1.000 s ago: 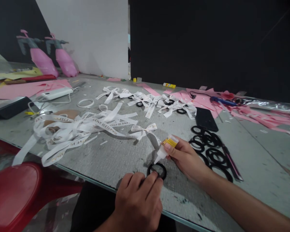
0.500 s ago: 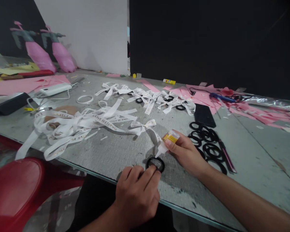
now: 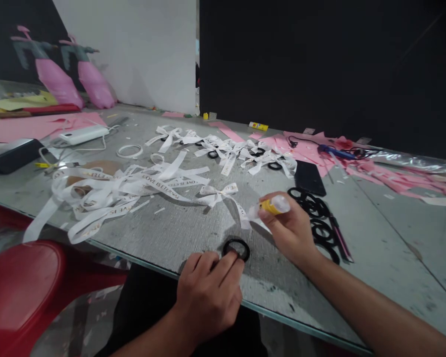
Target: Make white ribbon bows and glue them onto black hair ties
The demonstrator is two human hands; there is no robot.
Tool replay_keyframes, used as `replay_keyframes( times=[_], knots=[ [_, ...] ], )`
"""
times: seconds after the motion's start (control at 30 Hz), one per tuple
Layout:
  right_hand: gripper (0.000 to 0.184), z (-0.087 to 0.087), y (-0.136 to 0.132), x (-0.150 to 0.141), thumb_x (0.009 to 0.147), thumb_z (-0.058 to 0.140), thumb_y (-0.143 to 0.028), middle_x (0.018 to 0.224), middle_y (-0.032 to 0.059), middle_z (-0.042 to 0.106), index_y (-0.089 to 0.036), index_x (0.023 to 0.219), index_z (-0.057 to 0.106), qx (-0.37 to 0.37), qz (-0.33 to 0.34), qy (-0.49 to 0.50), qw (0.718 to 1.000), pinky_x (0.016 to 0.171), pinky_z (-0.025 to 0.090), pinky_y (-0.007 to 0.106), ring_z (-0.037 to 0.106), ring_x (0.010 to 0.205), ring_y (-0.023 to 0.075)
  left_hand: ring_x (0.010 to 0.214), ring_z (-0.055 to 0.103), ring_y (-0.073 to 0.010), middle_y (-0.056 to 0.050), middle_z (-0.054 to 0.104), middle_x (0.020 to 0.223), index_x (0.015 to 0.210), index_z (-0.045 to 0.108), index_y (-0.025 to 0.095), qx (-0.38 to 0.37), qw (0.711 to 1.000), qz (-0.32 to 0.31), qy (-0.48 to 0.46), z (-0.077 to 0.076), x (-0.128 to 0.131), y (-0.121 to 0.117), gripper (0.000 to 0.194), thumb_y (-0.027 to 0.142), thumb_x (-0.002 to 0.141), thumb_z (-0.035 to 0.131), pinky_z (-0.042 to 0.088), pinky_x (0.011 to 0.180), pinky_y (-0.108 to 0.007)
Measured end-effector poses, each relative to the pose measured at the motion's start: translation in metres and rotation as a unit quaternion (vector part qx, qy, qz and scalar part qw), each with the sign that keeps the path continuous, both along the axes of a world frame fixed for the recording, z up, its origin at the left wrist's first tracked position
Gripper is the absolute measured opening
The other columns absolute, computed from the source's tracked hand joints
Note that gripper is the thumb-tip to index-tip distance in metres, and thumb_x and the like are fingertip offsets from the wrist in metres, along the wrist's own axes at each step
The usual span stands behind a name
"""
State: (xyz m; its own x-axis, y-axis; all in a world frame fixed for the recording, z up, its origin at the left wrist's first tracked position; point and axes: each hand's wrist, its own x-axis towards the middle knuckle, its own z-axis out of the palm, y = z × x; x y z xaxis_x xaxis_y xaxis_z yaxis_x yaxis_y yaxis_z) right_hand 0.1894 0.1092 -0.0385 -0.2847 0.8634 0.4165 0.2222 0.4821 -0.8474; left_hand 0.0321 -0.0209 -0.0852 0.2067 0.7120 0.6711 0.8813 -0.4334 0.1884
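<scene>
My left hand (image 3: pixel 210 292) rests at the table's near edge, its fingers closed on the near side of a black hair tie (image 3: pixel 248 252) that lies on the table. Just beyond and to the right, my right hand (image 3: pixel 292 230) grips a small glue bottle (image 3: pixel 275 205) with a yellow label. The bottle is tipped nearly flat, its clear nozzle pointing left, off the hair tie. Below the nozzle trails the tail of a white printed ribbon bow (image 3: pixel 217 195). A cluster of black hair ties (image 3: pixel 321 230) lies right of my right hand, partly hidden by it.
Loose white ribbon (image 3: pixel 122 191) is heaped at left, and finished bows (image 3: pixel 230 151) on hair ties lie farther back. A dark phone (image 3: pixel 309 177), a pink-and-black pen-like tool (image 3: pixel 342 240) and pink scraps sit at right. A red stool (image 3: pixel 22 287) stands lower left.
My right hand has lifted the glue bottle away from the hair tie, up and to the right, and turned it flatter. My left hand keeps its hold on the hair tie.
</scene>
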Motion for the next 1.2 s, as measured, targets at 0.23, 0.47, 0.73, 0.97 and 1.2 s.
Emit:
replay_keyframes(
  times=[0.23,0.47,0.73,0.97,1.2],
  knots=[
    [0.029,-0.009,0.024,0.008,0.073,0.077,-0.036,0.095,0.0054,0.062,-0.023,0.091,0.057,-0.002,-0.147,0.102,0.984,0.074,0.046,0.036,0.060,0.084,0.0209,0.084,0.058,-0.0211,-0.005,0.068,0.119,0.112,0.064,0.016,0.002,1.000,0.001,0.006,-0.002,-0.002,0.001,0.032,0.017,0.080,0.057,0.040,0.072,-0.039],
    [0.041,-0.017,0.043,0.012,0.076,0.071,-0.040,0.083,-0.0002,0.059,-0.026,0.102,0.044,-0.105,-0.099,0.147,0.979,0.066,0.044,0.030,0.056,0.073,0.0162,0.098,0.060,-0.0224,-0.012,0.064,0.114,0.120,0.055,0.014,0.011,0.997,0.005,-0.076,0.004,-0.003,-0.006,0.039,0.014,0.081,0.057,0.048,0.081,-0.037],
    [0.047,-0.020,0.052,0.016,0.070,0.072,-0.033,0.100,0.0059,0.055,-0.025,0.093,0.032,-0.064,-0.138,0.002,0.988,0.068,0.049,0.036,0.065,0.081,0.0224,0.088,0.061,-0.0181,-0.007,0.065,0.105,0.107,0.062,0.019,-0.170,0.973,0.026,-0.155,0.059,-0.052,0.060,0.023,0.018,0.088,0.048,0.053,0.079,-0.036],
    [0.046,-0.023,0.055,0.021,0.073,0.069,-0.034,0.086,0.0029,0.055,-0.025,0.093,0.029,-0.078,-0.130,-0.066,0.986,0.068,0.047,0.039,0.064,0.077,0.0239,0.104,0.058,-0.0326,-0.013,0.067,0.111,0.096,0.071,0.017,-0.333,0.928,0.057,0.158,0.080,-0.069,0.163,0.019,0.025,0.082,0.060,0.044,0.085,-0.048],
    [0.047,-0.026,0.051,0.020,0.074,0.069,-0.040,0.101,0.0103,0.052,-0.023,0.097,0.031,-0.013,-0.109,-0.108,0.988,0.086,0.047,0.047,0.059,0.095,0.0268,0.086,0.061,-0.0213,-0.008,0.072,0.094,0.091,0.072,0.017,-0.302,0.945,0.064,0.110,0.089,-0.080,0.181,0.022,0.028,0.088,0.053,0.043,0.076,-0.036]
  ],
)
